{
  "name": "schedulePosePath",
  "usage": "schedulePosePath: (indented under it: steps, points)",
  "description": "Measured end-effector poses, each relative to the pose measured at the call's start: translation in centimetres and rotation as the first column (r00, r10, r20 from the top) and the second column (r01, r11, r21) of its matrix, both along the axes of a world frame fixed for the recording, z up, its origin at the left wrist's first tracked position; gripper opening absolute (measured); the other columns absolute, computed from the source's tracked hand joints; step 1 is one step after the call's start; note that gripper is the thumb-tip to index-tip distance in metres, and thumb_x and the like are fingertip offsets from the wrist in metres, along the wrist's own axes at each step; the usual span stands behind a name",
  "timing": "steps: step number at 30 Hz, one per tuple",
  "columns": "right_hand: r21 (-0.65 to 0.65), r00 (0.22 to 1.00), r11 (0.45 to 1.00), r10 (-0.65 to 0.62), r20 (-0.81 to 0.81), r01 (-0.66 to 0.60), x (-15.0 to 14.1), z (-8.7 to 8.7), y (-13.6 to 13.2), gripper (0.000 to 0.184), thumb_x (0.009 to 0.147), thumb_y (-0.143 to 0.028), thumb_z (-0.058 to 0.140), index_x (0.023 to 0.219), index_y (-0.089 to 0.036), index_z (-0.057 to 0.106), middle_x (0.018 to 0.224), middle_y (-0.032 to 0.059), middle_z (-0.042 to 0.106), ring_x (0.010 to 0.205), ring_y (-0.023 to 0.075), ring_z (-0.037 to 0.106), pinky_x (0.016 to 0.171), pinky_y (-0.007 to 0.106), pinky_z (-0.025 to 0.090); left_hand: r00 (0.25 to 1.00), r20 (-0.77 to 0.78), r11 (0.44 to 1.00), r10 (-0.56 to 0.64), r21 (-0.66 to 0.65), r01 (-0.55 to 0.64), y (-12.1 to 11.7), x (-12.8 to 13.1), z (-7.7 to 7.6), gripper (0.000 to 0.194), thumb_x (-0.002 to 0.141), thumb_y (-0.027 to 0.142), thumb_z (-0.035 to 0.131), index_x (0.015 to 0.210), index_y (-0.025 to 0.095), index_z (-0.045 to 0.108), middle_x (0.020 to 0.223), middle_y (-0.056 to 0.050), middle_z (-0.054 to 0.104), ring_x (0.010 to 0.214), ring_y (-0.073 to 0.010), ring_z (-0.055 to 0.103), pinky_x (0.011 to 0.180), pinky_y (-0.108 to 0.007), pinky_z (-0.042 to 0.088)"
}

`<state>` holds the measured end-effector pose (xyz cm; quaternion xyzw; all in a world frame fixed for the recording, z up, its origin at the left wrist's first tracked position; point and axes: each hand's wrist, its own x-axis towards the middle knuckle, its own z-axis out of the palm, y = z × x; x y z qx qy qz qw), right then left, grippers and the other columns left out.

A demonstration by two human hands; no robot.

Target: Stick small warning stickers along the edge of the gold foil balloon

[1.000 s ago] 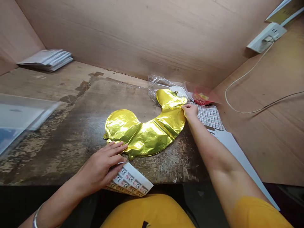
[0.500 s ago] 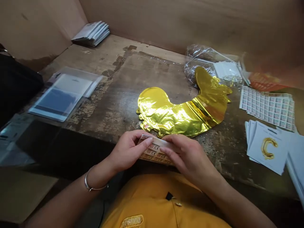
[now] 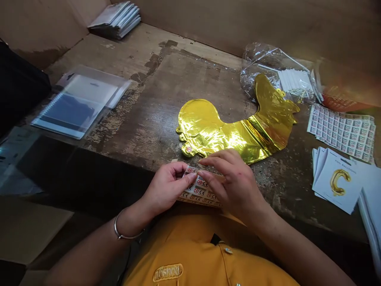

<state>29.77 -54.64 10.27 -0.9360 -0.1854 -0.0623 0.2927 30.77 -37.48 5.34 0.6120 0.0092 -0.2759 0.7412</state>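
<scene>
My left hand (image 3: 165, 186) grips a sheet of CE-mark stickers (image 3: 201, 192) at its upper left, thumb on the printed face. At the sheet's upper edge is my right hand (image 3: 235, 182), its thumb touching near my left thumb and its index finger stretched just above. Whether a loose sticker is between its fingertips is too small to tell. Just beyond both hands, gold C-shaped foil balloons (image 3: 220, 137) lie flat in a stack on the table. A small round sticker (image 3: 189, 149) shows on a lower-left tab of the top balloon.
Clear plastic sleeves (image 3: 80, 101) lie at left, with a stack of packets (image 3: 116, 20) behind. To the right are more sticker sheets (image 3: 342, 131), balloon cards (image 3: 339, 180), a bag of white sticks (image 3: 294, 83) and a red basket (image 3: 342, 99). The table's front edge runs below my hands.
My right hand left the far end of the balloons and joined my left hand at the sticker sheet. The sheet was lifted and turned upright. Most recently, my right fingers moved to its upper edge.
</scene>
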Motion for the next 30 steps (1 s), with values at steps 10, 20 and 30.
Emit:
schedulePosePath:
  steps: [10,20,30]
  points:
    - [0.007,0.999,1.000,0.001,0.044,-0.002,0.1,-0.7,0.6,0.007,0.086,-0.019,0.062,0.082,-0.019,0.068,0.081,0.0036,0.068,0.079,0.0171,0.058,0.073,0.030,0.049,0.988,0.151,0.994,-0.021,0.111,0.004,0.1,-0.1,-0.2,0.019,0.079,0.033,0.065,0.076,0.014,0.066,0.071,-0.001,0.062,0.066,-0.0128,0.054,0.061,-0.024,0.045]
    - [-0.227,0.874,0.945,0.307,0.377,-0.234,-0.5,-2.3,-0.1,0.018,0.089,-0.013,0.049,0.097,-0.017,0.066,0.085,0.0087,0.069,0.080,0.0199,0.059,0.068,0.034,0.049,0.982,-0.186,0.994,-0.024,-0.109,0.004,0.2,0.0,0.2,0.033,0.063,0.038,0.082,0.079,0.014,0.066,0.074,-0.001,0.066,0.067,-0.0118,0.059,0.065,-0.024,0.049]
    - [-0.199,0.883,0.936,0.341,0.321,-0.289,0.0,-2.4,0.3,0.020,0.090,-0.013,0.046,0.096,-0.016,0.065,0.085,0.0093,0.068,0.076,0.0182,0.061,0.064,0.031,0.050,0.936,-0.351,0.967,-0.034,-0.249,-0.058,0.1,-0.1,0.0,0.041,0.061,0.037,0.085,0.085,0.012,0.063,0.073,-0.001,0.067,0.066,-0.0123,0.063,0.064,-0.024,0.049]
